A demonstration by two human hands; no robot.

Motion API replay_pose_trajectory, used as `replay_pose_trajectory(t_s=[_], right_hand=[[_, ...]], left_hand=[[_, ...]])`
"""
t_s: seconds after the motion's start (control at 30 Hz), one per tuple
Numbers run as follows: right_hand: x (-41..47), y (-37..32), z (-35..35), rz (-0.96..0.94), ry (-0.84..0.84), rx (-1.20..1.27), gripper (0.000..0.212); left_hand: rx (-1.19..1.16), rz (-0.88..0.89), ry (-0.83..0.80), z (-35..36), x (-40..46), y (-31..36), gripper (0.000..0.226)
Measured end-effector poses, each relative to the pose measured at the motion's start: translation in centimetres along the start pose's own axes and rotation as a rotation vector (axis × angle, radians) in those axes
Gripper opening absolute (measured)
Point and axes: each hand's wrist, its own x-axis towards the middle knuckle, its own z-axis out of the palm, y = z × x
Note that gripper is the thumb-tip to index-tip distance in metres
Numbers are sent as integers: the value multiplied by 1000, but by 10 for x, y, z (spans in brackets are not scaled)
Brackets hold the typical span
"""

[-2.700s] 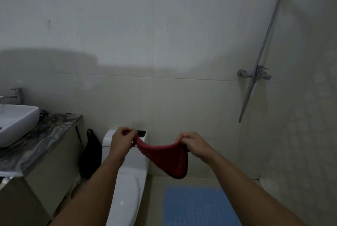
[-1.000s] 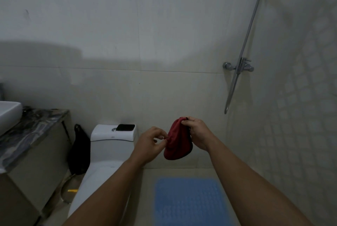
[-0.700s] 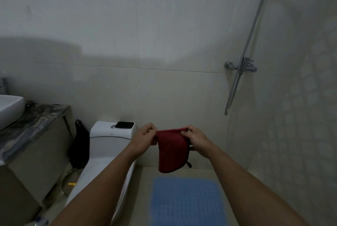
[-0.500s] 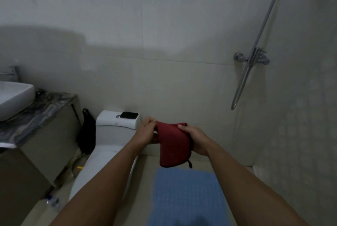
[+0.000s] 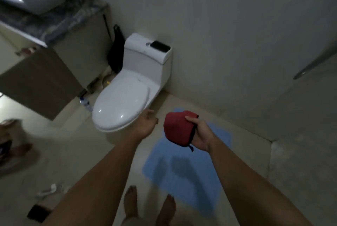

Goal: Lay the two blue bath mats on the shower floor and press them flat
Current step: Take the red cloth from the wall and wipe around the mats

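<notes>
Right hand (image 5: 200, 134) grips a folded red cloth (image 5: 177, 128) above the one visible blue mat (image 5: 184, 169), flat on the floor. Left hand (image 5: 147, 122) empty, fingers loose. Second mat unseen. Risk: the occupied right hand hampers pressing, and bare feet (image 5: 130, 202) at the mat's edge may ruck it.

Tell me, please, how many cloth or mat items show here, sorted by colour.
Blue: 1, the bath mat on the floor.
Red: 1, the folded cloth held in the right hand.
Total: 2. A second blue mat is not in view.
</notes>
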Motion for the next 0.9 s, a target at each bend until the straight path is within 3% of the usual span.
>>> replay_pose_trajectory(t_s=[0.2, 0.33, 0.47, 0.57, 0.67, 0.77, 0.9], right_hand=[[112, 138, -33, 270, 96, 55, 42], [218, 280, -64, 424, 125, 96, 44], [346, 412, -98, 474, 254, 113, 56], [466, 446, -126, 361, 346, -149, 34], [594, 415, -148, 76, 336, -475, 49], [678, 352, -151, -255, 252, -960, 37], [740, 335, -170, -512, 87, -1876, 27]], left_hand=[[341, -254, -127, 28, 33, -211, 34], [453, -455, -210, 60, 79, -369, 65], [552, -505, -197, 91, 152, -498, 49], [660, -453, -160, 113, 214, -589, 56], [711, -368, -59, 134, 277, -660, 61], [750, -241, 70, 154, 329, -712, 64], [803, -54, 178, 176, 367, -773, 73]])
